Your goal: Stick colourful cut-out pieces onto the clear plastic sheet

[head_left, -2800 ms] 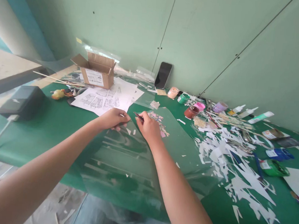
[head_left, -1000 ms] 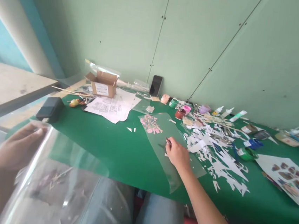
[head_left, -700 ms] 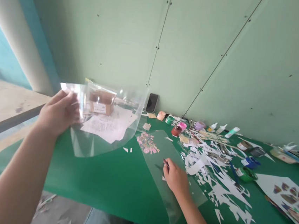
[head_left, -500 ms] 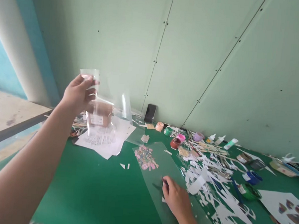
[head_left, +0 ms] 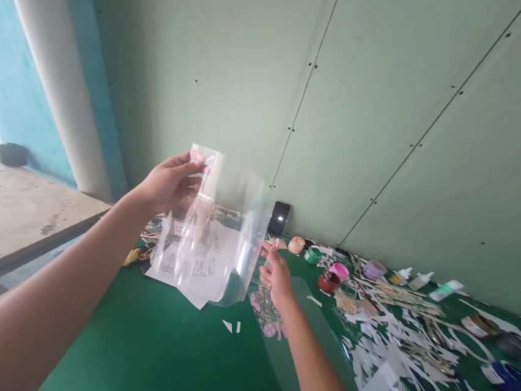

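Observation:
My left hand (head_left: 170,180) is raised above the green table (head_left: 158,345) and pinches the top corner of a clear plastic sheet (head_left: 220,228), which hangs curled in front of me. My right hand (head_left: 274,273) is lifted beside the sheet's lower right edge, fingers closed round a thin pink-tipped tool, touching or almost touching the sheet. Below the right hand a second clear sheet (head_left: 315,342) lies flat on the table with a patch of small coloured pieces (head_left: 267,313) on it.
White printed papers (head_left: 193,269) lie behind the held sheet. A phone (head_left: 280,218) leans on the wall. Small paint jars (head_left: 328,281), glue bottles (head_left: 418,279) and white paper scraps (head_left: 392,362) cover the right side. A wooden bench (head_left: 9,220) stands at left.
My left hand brought the clear sheet up from beside the table to in front of me. My right hand left the flat sheet and rose to the held sheet's edge.

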A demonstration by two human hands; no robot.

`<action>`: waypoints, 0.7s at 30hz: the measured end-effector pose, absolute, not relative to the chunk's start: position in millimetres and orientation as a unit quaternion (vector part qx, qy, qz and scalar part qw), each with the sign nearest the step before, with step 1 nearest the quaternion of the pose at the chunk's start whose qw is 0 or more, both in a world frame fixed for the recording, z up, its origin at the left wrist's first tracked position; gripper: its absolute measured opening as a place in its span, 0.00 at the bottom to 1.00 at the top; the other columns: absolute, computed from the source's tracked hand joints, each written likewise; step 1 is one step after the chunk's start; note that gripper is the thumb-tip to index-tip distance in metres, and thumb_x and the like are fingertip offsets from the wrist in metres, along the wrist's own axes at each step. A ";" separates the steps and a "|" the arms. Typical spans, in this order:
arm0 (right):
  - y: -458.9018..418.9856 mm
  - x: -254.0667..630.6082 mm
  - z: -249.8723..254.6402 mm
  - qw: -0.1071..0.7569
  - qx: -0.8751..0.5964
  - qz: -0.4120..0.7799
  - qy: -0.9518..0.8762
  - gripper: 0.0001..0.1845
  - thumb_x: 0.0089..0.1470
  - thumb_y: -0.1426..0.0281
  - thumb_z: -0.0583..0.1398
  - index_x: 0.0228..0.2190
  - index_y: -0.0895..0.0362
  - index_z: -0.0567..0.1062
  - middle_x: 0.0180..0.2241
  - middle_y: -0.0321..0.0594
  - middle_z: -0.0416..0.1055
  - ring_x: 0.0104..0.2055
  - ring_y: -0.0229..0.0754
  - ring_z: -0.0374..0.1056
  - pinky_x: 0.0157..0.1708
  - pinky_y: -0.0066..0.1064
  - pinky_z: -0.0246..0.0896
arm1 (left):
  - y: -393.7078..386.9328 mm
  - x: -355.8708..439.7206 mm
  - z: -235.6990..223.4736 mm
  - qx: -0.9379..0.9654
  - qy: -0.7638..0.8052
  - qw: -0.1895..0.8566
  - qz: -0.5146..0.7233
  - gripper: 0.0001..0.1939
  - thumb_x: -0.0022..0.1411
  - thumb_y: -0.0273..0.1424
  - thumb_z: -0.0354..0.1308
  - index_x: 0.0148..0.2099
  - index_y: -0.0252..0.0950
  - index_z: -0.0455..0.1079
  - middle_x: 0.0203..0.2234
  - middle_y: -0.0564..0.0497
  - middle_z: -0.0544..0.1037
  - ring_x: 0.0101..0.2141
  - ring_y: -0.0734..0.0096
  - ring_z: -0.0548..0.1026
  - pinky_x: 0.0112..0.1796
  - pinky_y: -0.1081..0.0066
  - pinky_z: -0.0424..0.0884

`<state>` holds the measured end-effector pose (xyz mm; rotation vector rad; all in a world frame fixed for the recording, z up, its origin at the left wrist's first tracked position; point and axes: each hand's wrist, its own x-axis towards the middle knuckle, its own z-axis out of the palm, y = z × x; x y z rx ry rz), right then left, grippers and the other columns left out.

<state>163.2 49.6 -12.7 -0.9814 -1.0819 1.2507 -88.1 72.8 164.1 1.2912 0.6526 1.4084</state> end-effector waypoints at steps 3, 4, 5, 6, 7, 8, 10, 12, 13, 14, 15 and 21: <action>49.2 146.3 -14.1 0.560 -0.293 0.673 -0.384 0.42 0.33 0.34 0.63 0.39 0.54 0.73 0.27 0.32 0.70 0.14 0.23 0.33 0.13 0.23 0.28 | 83.6 -95.0 149.2 0.524 0.338 0.533 0.572 0.05 0.57 0.25 0.63 0.34 0.34 0.69 0.26 0.55 0.74 0.17 0.83 0.69 0.15 0.81 0.61; 47.3 143.2 -14.1 0.559 -0.265 0.694 -0.368 0.42 0.31 0.34 0.65 0.39 0.53 0.72 0.25 0.29 0.68 0.14 0.23 0.32 0.14 0.23 0.27 | 87.1 -96.0 144.1 0.517 0.356 0.535 0.565 0.06 0.56 0.26 0.64 0.34 0.34 0.69 0.27 0.54 0.74 0.16 0.83 0.68 0.14 0.81 0.61; 45.5 141.0 -13.9 0.557 -0.245 0.709 -0.357 0.43 0.30 0.35 0.66 0.40 0.53 0.72 0.23 0.27 0.65 0.14 0.23 0.31 0.14 0.22 0.26 | 90.1 -96.1 139.4 0.510 0.370 0.539 0.559 0.07 0.55 0.26 0.65 0.33 0.34 0.68 0.27 0.54 0.75 0.15 0.83 0.68 0.13 0.81 0.60; 44.2 139.7 -13.6 0.550 -0.230 0.721 -0.353 0.43 0.30 0.36 0.66 0.41 0.53 0.71 0.23 0.25 0.64 0.15 0.24 0.31 0.14 0.22 0.25 | 92.4 -95.3 135.5 0.506 0.378 0.546 0.550 0.08 0.55 0.26 0.65 0.33 0.34 0.67 0.27 0.54 0.75 0.15 0.84 0.67 0.13 0.81 0.60; 43.7 139.2 -13.1 0.543 -0.224 0.728 -0.355 0.43 0.31 0.36 0.66 0.43 0.52 0.71 0.22 0.24 0.62 0.15 0.24 0.30 0.14 0.23 0.25 | 93.7 -93.7 132.7 0.505 0.381 0.554 0.541 0.08 0.55 0.26 0.65 0.33 0.34 0.67 0.26 0.54 0.75 0.14 0.83 0.67 0.12 0.81 0.60; 44.1 139.8 -12.2 0.538 -0.226 0.727 -0.361 0.44 0.33 0.36 0.66 0.44 0.52 0.70 0.22 0.24 0.61 0.15 0.24 0.31 0.14 0.23 0.25 | 93.9 -91.5 131.0 0.507 0.379 0.561 0.533 0.08 0.55 0.26 0.65 0.34 0.34 0.67 0.25 0.55 0.74 0.14 0.83 0.66 0.12 0.81 0.60; 47.0 144.8 -8.2 0.558 -0.256 0.692 -0.381 0.44 0.35 0.36 0.65 0.48 0.51 0.69 0.22 0.23 0.59 0.15 0.25 0.31 0.14 0.23 0.27 | 91.1 -86.1 131.5 0.527 0.359 0.577 0.510 0.07 0.56 0.27 0.64 0.35 0.34 0.68 0.22 0.56 0.72 0.14 0.82 0.66 0.12 0.81 0.60; 49.9 156.1 0.7 0.603 -0.298 0.605 -0.426 0.44 0.38 0.39 0.65 0.51 0.49 0.67 0.23 0.23 0.58 0.16 0.26 0.35 0.14 0.23 0.30 | 84.8 -80.8 136.5 0.569 0.329 0.591 0.468 0.07 0.57 0.28 0.64 0.36 0.35 0.68 0.20 0.56 0.71 0.14 0.81 0.66 0.13 0.81 0.60; 50.2 163.8 7.3 0.622 -0.319 0.545 -0.464 0.43 0.39 0.41 0.66 0.53 0.48 0.67 0.24 0.24 0.57 0.16 0.26 0.37 0.15 0.23 0.33 | 80.7 -78.4 140.2 0.595 0.313 0.595 0.441 0.07 0.58 0.29 0.64 0.36 0.35 0.69 0.19 0.56 0.71 0.14 0.81 0.66 0.13 0.81 0.60; 49.4 172.3 15.4 0.631 -0.338 0.476 -0.510 0.42 0.40 0.44 0.68 0.53 0.48 0.67 0.25 0.25 0.58 0.17 0.27 0.40 0.16 0.23 0.36 | 76.3 -75.9 144.2 0.620 0.299 0.597 0.412 0.07 0.58 0.31 0.64 0.36 0.35 0.69 0.19 0.56 0.71 0.14 0.81 0.66 0.13 0.81 0.59; 47.0 181.0 24.7 0.625 -0.359 0.404 -0.564 0.39 0.41 0.49 0.69 0.53 0.48 0.68 0.26 0.26 0.58 0.19 0.28 0.43 0.18 0.23 0.40 | 71.9 -73.5 148.4 0.642 0.286 0.597 0.386 0.07 0.59 0.32 0.63 0.36 0.35 0.69 0.19 0.56 0.71 0.15 0.81 0.66 0.13 0.81 0.59; 6.5 213.9 76.4 0.423 -0.430 0.190 -0.775 0.17 0.51 0.53 0.64 0.28 0.54 0.77 0.33 0.36 0.64 0.25 0.31 0.53 0.25 0.27 0.50 | 71.5 -64.8 156.1 0.720 0.254 0.537 0.358 0.11 0.60 0.38 0.61 0.41 0.36 0.70 0.28 0.51 0.76 0.20 0.78 0.71 0.18 0.77 0.64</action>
